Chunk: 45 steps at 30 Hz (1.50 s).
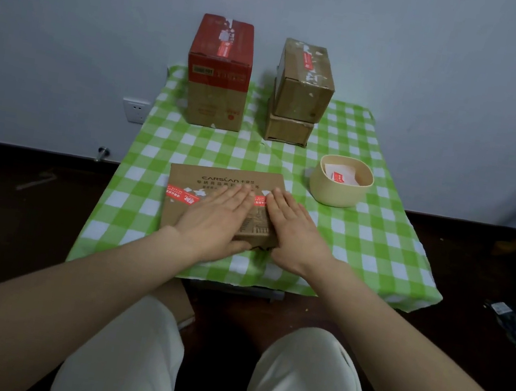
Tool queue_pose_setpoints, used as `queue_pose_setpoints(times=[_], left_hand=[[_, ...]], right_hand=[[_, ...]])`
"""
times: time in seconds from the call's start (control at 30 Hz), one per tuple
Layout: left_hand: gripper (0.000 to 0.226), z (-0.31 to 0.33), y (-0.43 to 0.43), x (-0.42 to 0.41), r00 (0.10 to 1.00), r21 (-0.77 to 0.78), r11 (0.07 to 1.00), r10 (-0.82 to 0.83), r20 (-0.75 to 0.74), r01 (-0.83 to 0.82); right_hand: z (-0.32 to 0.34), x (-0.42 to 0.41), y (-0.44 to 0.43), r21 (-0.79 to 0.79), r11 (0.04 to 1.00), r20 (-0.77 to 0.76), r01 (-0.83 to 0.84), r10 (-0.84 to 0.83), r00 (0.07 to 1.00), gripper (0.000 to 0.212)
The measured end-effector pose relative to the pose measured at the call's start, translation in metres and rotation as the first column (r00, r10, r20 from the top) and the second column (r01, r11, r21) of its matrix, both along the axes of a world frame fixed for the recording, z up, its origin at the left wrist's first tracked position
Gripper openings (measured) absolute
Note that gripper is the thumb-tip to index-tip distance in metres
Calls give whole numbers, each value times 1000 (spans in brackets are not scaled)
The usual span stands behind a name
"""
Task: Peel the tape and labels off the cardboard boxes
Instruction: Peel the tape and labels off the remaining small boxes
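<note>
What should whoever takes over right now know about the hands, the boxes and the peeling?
Left hand and right hand: both open, flat on the flat box near the table's front edge.
Red tape crosses that box; at the back, the red-topped box and the upper brown box, stacked on a lower one, also show tape.
Done: peeled scraps lie in the beige bowl, right.
Left: peel these boxes.

Green checked tablecloth (377, 241), beige tub (335, 192), white wall socket (135, 110)
</note>
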<state>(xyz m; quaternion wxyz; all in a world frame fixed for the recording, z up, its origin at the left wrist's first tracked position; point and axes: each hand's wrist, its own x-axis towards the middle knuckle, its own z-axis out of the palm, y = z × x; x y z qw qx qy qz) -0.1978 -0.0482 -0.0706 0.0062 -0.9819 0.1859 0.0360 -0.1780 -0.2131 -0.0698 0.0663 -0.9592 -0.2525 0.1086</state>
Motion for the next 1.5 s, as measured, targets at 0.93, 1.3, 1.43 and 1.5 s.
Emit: queue_pose_setpoints(times=[0.93, 1.3, 1.43, 1.5], left_hand=[[106, 5, 12, -11, 998, -27, 998, 54, -36, -55], [103, 2, 15, -10, 999, 21, 999, 27, -38, -26], [95, 5, 15, -11, 993, -128, 989, 58, -106, -71], [83, 11, 23, -13, 979, -344, 916, 192, -73, -206]], right_hand=[[5, -6, 2, 22, 997, 2, 80, -80, 997, 97], [6, -3, -8, -43, 997, 17, 57, -56, 998, 97], [15, -2, -2, 105, 982, -140, 157, -142, 980, 90], [20, 0, -1, 291, 902, -232, 318, -256, 938, 80]])
